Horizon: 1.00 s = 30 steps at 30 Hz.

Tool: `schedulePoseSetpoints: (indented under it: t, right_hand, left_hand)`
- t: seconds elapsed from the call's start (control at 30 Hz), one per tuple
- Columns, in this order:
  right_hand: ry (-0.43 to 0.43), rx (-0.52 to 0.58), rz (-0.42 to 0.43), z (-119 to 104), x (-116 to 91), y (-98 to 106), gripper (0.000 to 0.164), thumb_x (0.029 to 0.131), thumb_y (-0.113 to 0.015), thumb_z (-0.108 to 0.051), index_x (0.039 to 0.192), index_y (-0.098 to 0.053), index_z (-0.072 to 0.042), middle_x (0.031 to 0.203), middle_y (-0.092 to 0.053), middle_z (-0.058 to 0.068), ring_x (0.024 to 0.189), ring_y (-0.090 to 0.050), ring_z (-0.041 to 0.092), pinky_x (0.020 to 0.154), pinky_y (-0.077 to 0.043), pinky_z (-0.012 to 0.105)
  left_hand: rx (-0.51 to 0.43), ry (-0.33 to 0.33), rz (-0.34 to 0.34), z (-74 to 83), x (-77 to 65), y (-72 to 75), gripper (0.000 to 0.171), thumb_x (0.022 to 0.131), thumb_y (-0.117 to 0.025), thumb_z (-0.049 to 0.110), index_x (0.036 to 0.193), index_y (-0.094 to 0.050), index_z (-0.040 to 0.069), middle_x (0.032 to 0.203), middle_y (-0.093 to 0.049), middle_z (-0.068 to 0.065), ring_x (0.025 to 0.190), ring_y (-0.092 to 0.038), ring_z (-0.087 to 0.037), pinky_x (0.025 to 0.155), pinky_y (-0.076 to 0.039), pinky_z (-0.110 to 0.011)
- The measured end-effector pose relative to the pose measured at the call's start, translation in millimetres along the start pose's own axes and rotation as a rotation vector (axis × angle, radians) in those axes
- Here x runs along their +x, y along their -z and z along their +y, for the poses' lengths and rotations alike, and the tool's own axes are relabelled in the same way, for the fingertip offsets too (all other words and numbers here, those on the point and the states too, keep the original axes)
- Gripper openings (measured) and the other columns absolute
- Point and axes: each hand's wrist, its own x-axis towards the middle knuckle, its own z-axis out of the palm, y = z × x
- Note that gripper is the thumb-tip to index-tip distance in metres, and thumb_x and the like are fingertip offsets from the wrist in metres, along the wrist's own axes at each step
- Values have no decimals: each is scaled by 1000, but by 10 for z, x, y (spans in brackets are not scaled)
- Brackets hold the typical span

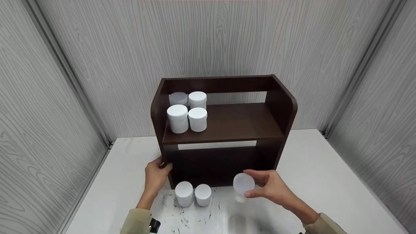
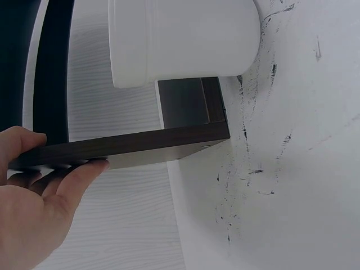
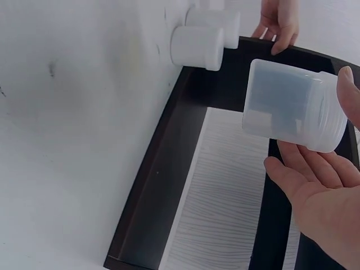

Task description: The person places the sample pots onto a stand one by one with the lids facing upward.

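A dark brown two-tier shelf [image 1: 240,123] stands on the white table. My left hand [image 1: 156,177] grips the front edge of its left side panel, thumb on one face and fingers on the other, as the left wrist view shows. My right hand [image 1: 271,188] holds a translucent lidded jar [image 3: 287,104] by its lid end, above the table in front of the shelf's lower right. Two white jars, one larger [image 1: 184,194] and one smaller [image 1: 203,195], stand side by side on the table before the lower left opening.
On the upper tier's left, three white jars [image 1: 178,118] and a translucent jar [image 1: 178,98] stand grouped in two rows. Dark scuff marks [image 1: 185,221] spot the table. Grey wood-grain panels [image 1: 221,39] enclose the back and both sides.
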Motion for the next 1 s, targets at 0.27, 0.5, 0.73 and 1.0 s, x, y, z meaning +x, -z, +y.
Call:
schedulePoseSetpoints:
  t: [0.27,0.5,0.73,1.0]
  right_hand:
    - [19,29,32,-218,-12,53,73,76,-94,-3,138,-60,15,139,-62,28,128,-62,33,103,-52,31]
    - [21,39,43,-411,-37,85,73,76,-93,-1,139,-59,15,139,-62,28,130,-60,36,103,-52,31]
    - [20,48,50,-581,-30,130,73,77,-92,0,139,-58,16,140,-61,29,132,-58,37,103,-53,30]
    - [-1,25,55,-795,16,194,75,77,-93,-1,141,-58,14,140,-63,25,131,-61,29,101,-54,30]
  left_hand:
    - [-9,-2,15,4,14,0,46,95,-70,4,137,-61,-14,130,-67,-31,116,-69,-42,91,-61,-42]
    - [-9,4,16,6,6,5,46,95,-70,4,137,-61,-14,130,-66,-32,117,-69,-42,91,-61,-41]
    - [2,-6,-6,13,9,23,47,97,-69,8,137,-61,-13,131,-67,-30,118,-68,-41,93,-60,-43]
    - [5,9,2,5,-8,13,47,96,-70,8,137,-61,-13,129,-68,-30,117,-69,-42,91,-61,-41]
